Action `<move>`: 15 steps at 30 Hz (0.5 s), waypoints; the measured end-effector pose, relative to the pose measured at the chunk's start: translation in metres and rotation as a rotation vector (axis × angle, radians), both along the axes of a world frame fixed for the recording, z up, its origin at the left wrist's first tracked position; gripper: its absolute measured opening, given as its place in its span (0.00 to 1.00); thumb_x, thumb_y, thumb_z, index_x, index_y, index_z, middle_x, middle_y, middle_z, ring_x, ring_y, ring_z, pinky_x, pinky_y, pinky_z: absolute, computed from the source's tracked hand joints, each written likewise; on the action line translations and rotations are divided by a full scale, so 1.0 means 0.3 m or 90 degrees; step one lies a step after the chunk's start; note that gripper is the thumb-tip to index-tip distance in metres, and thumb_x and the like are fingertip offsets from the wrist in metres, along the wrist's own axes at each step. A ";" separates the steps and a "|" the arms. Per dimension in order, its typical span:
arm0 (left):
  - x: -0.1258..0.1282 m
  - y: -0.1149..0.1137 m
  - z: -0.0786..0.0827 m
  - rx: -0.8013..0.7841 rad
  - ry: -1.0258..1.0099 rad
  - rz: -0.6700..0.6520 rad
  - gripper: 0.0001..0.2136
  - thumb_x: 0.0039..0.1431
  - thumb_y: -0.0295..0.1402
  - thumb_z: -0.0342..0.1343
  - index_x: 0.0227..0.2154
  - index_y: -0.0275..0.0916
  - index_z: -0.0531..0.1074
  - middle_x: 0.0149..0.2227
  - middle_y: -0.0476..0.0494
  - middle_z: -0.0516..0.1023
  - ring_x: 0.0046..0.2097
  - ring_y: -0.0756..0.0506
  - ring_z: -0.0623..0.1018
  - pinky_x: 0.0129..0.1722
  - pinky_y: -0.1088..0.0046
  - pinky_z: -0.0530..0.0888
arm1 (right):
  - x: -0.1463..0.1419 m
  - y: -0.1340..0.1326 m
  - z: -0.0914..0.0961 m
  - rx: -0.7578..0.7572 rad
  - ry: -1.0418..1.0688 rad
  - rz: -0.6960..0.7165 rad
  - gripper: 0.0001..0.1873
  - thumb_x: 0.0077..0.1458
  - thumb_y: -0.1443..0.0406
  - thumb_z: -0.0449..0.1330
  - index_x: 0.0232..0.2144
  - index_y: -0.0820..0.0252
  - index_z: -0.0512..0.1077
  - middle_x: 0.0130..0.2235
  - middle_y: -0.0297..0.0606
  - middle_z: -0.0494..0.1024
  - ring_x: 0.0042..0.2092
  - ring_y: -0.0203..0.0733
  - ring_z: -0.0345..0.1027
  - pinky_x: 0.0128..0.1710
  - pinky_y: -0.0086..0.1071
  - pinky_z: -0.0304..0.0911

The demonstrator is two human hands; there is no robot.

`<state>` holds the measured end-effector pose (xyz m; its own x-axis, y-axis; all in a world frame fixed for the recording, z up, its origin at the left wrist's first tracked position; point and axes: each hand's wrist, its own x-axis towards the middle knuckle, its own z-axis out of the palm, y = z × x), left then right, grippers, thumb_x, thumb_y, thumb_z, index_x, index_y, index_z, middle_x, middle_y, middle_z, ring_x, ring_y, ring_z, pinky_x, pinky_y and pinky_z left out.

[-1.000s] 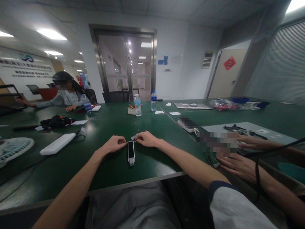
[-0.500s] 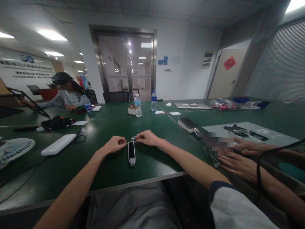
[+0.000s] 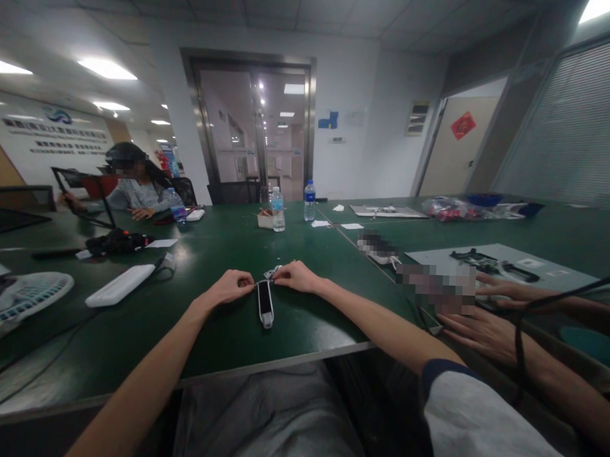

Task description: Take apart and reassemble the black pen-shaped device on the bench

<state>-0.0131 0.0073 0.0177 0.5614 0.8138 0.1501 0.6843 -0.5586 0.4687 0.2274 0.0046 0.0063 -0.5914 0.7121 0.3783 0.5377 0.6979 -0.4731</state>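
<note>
A slim black-and-white device (image 3: 266,303) lies on the green table (image 3: 224,252), its long axis pointing toward me. My left hand (image 3: 231,286) rests with fingers curled at the device's far left end, pinching something too small to make out. On the other side my right hand (image 3: 296,277) is curled too, fingertips pinched on a small grey-white part (image 3: 271,274) just above the device's far end. Both hands almost meet over that end.
A white oblong case (image 3: 119,285) with a cable and a white fan (image 3: 22,295) lie to the left. Two water bottles (image 3: 278,210) stand further back. A neighbour's hands (image 3: 479,331) rest at the right. Another person (image 3: 131,189) sits far left.
My hands and the device stay as they were. The far-left person has swung a dark frame upright. The view has shifted slightly.
</note>
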 end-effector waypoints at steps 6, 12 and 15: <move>-0.001 0.006 -0.008 -0.003 0.004 0.011 0.15 0.49 0.40 0.50 0.29 0.35 0.75 0.27 0.46 0.74 0.29 0.48 0.71 0.30 0.75 0.66 | -0.001 0.002 0.001 0.021 -0.013 0.006 0.11 0.54 0.64 0.57 0.39 0.57 0.76 0.39 0.35 0.79 0.39 0.36 0.71 0.41 0.26 0.60; 0.000 0.010 -0.009 -0.007 0.005 0.008 0.15 0.49 0.41 0.49 0.30 0.35 0.75 0.27 0.46 0.74 0.29 0.48 0.71 0.30 0.75 0.66 | 0.001 -0.009 0.019 -0.009 -0.023 0.007 0.12 0.55 0.64 0.56 0.41 0.56 0.76 0.41 0.34 0.78 0.41 0.37 0.71 0.44 0.27 0.60; -0.001 0.012 -0.011 -0.006 0.001 0.003 0.15 0.50 0.40 0.49 0.29 0.35 0.75 0.26 0.46 0.74 0.29 0.48 0.70 0.30 0.75 0.65 | 0.001 -0.007 0.016 -0.013 -0.013 0.006 0.12 0.55 0.64 0.56 0.41 0.55 0.76 0.41 0.34 0.78 0.41 0.37 0.71 0.44 0.28 0.60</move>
<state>-0.0134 0.0110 0.0143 0.5580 0.8175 0.1423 0.6874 -0.5514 0.4726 0.2277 0.0026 0.0110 -0.6060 0.7135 0.3517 0.5401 0.6937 -0.4765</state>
